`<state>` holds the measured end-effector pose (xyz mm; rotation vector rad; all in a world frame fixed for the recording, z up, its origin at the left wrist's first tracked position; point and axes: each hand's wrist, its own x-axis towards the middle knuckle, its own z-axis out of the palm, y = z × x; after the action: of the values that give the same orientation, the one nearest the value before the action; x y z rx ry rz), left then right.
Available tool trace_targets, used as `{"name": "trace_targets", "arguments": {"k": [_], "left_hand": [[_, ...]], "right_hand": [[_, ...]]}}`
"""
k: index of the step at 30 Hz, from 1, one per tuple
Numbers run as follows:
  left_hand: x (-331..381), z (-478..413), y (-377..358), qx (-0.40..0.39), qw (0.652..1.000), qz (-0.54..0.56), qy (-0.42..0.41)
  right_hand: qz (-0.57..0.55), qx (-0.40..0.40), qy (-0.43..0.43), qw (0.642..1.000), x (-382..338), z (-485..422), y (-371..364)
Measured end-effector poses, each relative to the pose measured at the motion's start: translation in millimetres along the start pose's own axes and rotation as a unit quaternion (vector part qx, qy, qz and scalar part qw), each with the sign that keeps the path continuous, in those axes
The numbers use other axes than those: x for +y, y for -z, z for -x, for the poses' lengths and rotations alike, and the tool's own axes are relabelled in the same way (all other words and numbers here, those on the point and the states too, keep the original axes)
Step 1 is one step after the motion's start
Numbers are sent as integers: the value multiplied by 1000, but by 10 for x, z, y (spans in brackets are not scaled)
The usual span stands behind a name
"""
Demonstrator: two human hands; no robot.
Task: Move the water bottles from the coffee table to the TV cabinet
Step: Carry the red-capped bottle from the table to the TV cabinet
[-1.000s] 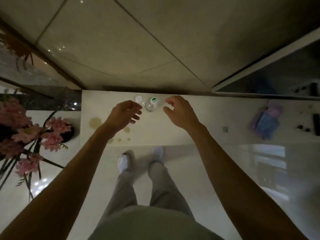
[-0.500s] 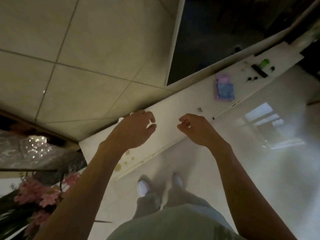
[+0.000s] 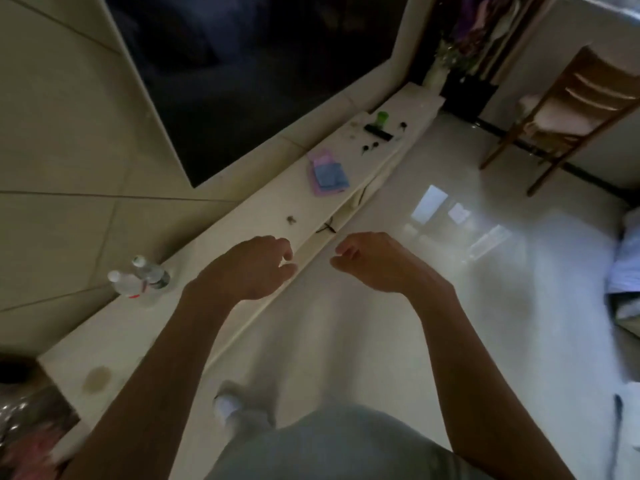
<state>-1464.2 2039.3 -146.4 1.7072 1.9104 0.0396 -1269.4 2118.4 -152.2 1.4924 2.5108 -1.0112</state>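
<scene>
Two water bottles on TV cabinet | left of both empty, loosely curled hands

Two water bottles on the TV cabinet

Clear water bottles, white-capped, stand upright and touching on the pale TV cabinet, by its wall-side edge, one red-labelled.

Dim, motion-blurred; window glare on glossy floor; wide-angle bending at edges.

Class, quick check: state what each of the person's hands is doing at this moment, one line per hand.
Left hand: empty, fingers loosely curled, holding nothing.
Right hand: empty, fingers loosely curled, holding nothing.
Both water bottles stand on the TV cabinet.
</scene>
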Motion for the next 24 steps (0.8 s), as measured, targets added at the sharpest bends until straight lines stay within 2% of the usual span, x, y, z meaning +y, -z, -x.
{"name": "trace_targets", "arguments": {"k": [5,10,17,24], "left_hand": [[1267,-245,-412,20,996,22,-79],[2437,-463,-746,-1,978,-36,-207],[3754,-617,-1222,-56,920,-115,-370],[4600,-791,-1715,-98,860,-167,-472]], "right_hand": [[-12,142,-27,989,1102,816,426],[-51,235,-121,963,1964,1731,650],[-117,306,-256,910,2775,2748,553],[-152,353,-359,851,3358,3319,516]]}}
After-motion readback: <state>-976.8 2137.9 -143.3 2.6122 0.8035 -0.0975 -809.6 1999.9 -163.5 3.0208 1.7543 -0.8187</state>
